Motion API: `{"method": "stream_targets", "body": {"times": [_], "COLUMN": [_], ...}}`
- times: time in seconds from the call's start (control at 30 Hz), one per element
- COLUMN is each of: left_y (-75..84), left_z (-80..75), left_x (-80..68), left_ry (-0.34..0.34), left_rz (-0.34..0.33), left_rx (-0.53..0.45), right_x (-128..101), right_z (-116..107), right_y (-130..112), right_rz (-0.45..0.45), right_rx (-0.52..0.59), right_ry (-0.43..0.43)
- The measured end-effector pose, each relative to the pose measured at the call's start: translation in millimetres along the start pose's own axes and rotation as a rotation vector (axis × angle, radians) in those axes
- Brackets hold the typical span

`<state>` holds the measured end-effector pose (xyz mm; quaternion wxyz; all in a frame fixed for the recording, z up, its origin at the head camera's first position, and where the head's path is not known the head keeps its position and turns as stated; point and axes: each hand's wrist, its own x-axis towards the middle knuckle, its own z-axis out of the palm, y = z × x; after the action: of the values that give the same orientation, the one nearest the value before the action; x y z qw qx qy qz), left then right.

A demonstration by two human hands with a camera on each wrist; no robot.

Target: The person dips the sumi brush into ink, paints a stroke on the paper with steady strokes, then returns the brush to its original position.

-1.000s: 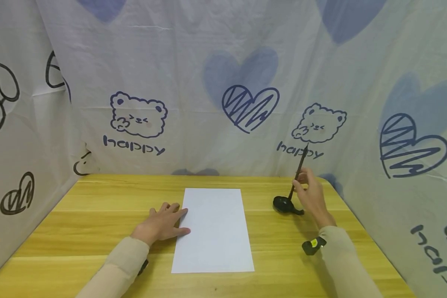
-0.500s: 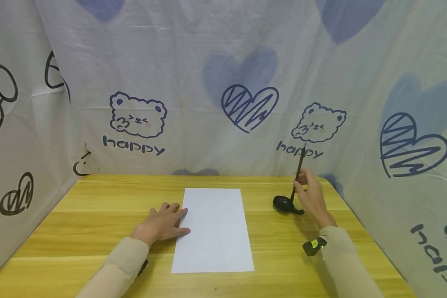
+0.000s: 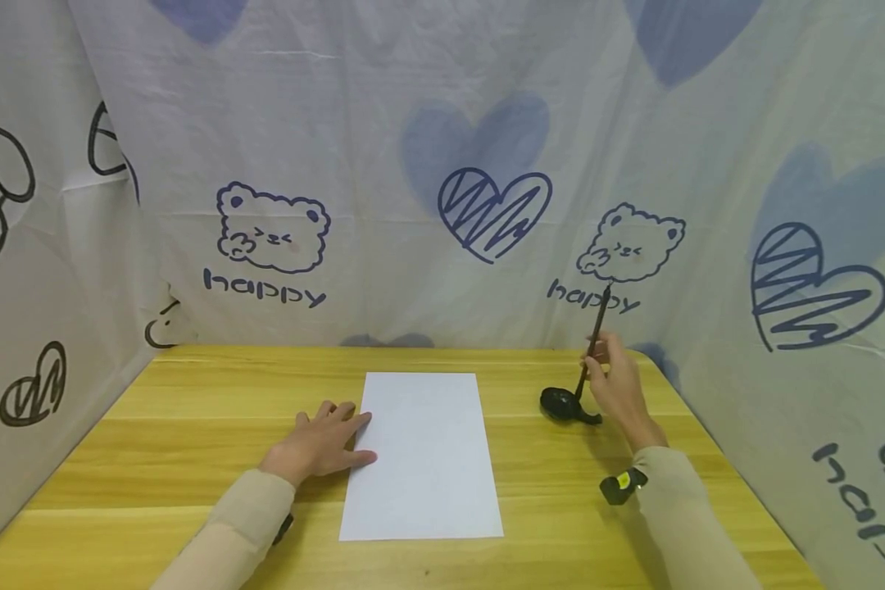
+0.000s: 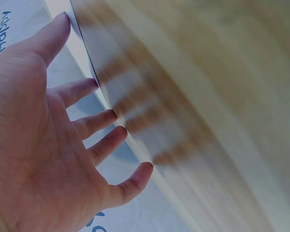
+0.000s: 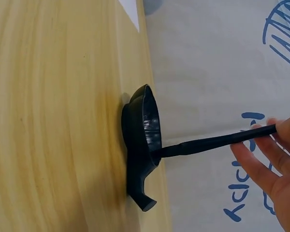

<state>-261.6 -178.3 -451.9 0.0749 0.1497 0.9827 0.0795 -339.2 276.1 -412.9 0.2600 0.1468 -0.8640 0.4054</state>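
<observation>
My right hand [image 3: 618, 389] pinches the dark handle of a writing brush [image 3: 594, 340] between thumb and fingers. The brush leans a little to the right, its lower end in a small black ink dish [image 3: 560, 403]. In the right wrist view the brush [image 5: 203, 145] meets the inner rim of the dish [image 5: 137, 130], near its curved stem. My left hand [image 3: 320, 442] lies with spread fingers at the left edge of a white sheet of paper [image 3: 424, 459], thumb and forefinger on it. The left wrist view shows those fingertips [image 4: 144, 170] touching down.
The wooden table [image 3: 155, 459] has a yellow grain. A pale curtain [image 3: 383, 147] printed with hearts and bears hangs behind it and along both sides. A small black device [image 3: 621, 486] is strapped at the right wrist.
The brush's top end swings slightly left, then back to the right, while its lower end stays at the dish. The left hand, paper and dish keep their places.
</observation>
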Motion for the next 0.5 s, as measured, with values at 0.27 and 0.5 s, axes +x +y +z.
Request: {"method": "stream_targets", "body": {"times": [0.27, 0.5], "left_y": [-0.3, -0.6], "left_z": [0.6, 1.1], "left_x": [-0.1, 0.4], "left_ry": [0.002, 0.003], "left_rz": [-0.001, -0.001], "left_rx": [0.001, 0.000], "right_x": [1.8, 4.1], "right_z": [1.8, 1.2], "right_y": [2.4, 0.2], "right_rz": [0.004, 0.016], "right_rx": [-0.011, 0.005], "right_ry": [-0.036, -0.003]}}
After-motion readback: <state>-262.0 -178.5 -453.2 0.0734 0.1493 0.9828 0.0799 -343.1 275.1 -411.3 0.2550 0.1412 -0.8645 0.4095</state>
